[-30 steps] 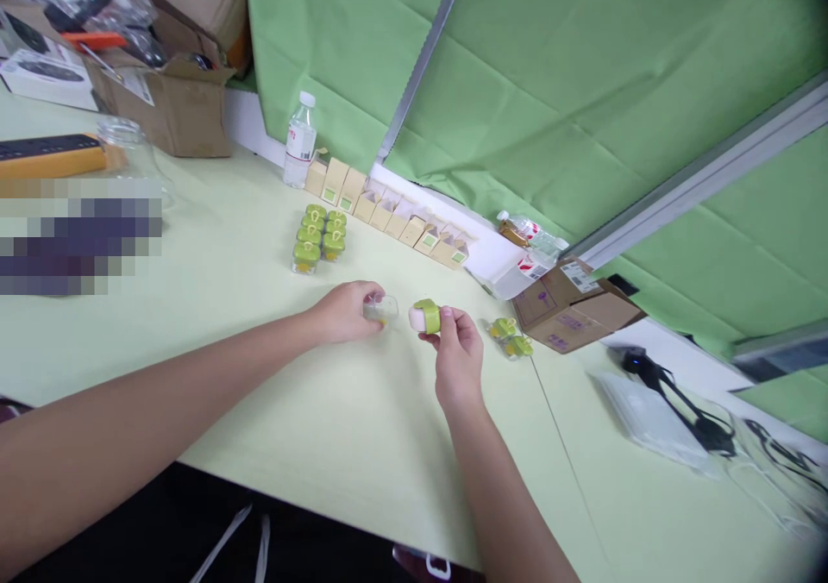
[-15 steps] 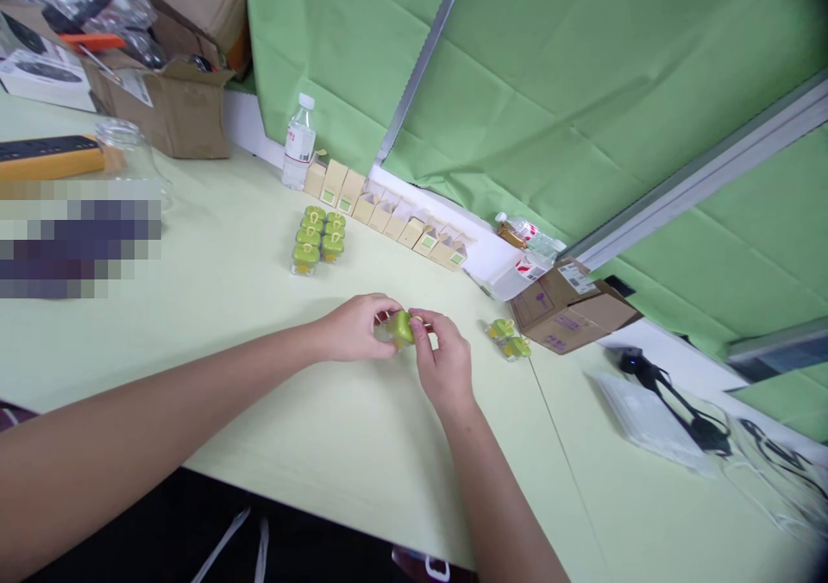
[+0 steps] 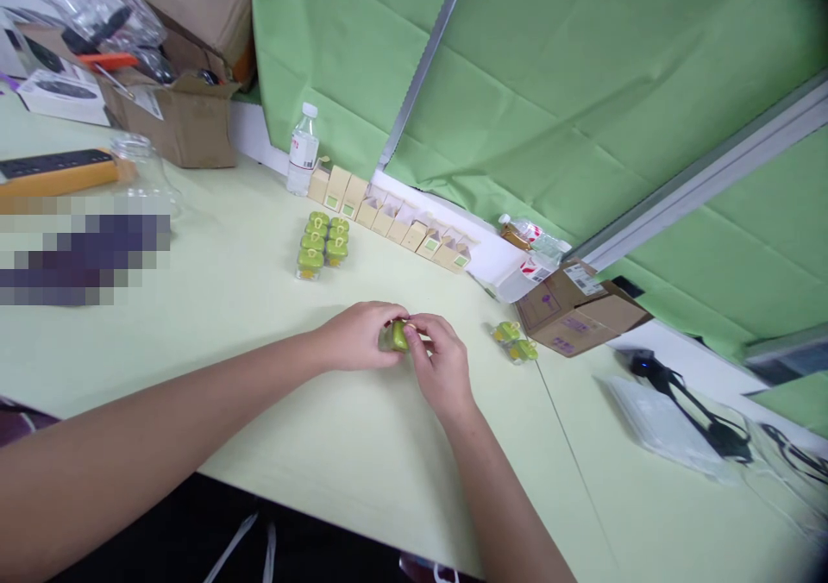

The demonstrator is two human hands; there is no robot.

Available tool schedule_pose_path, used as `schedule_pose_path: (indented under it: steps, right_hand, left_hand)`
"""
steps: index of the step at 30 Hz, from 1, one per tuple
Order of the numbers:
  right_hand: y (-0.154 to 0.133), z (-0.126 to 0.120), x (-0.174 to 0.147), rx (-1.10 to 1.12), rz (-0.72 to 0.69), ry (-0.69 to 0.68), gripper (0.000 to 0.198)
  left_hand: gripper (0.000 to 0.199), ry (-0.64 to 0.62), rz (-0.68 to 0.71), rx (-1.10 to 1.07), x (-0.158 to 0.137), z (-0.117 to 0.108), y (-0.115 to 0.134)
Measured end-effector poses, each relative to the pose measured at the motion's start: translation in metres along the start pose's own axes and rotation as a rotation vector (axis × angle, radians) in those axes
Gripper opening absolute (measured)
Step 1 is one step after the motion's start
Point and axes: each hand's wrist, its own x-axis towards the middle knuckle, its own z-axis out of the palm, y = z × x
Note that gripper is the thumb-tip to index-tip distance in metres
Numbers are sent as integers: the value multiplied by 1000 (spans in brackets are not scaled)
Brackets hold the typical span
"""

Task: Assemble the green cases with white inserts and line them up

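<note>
Between my hands, above the table, is a small clear jar with a green lid (image 3: 399,335). My left hand (image 3: 359,335) is wrapped round the jar's clear body. My right hand (image 3: 442,357) pinches at the lid, near its small loop; the fingertips partly hide it. Beyond my left hand stands a cluster of several matching green-lidded jars (image 3: 323,242) in two rows. To the right of my right hand sits a smaller group of the same jars (image 3: 516,341).
A row of small tan boxes (image 3: 388,216), some with open flaps, lines the wall beside a water bottle (image 3: 303,152). Right are lying bottles (image 3: 534,238), a cardboard box (image 3: 579,307), a clear plastic stack (image 3: 666,428) and cables. Left are an open carton (image 3: 194,122) and a power strip (image 3: 58,169).
My left fingers have closed further over the jar, and my right fingertips have shifted slightly left on the lid. The whole view has shifted a little.
</note>
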Motion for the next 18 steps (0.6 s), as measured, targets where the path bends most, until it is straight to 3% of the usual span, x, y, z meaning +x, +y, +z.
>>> schedule_pose_path:
  steps: [5,10,18]
  right_hand:
    - [7,4,-1,12,90,10,21]
    - [8,5,-2,-32,122,-7,23]
    - [3,5,-3,-44,120,-60,20]
  left_hand:
    - [32,-41,-3,314,5,-17,-12]
    - [27,53,-79,636,11,-52,-40]
    - [19,135,-150,737,8,-88,-54]
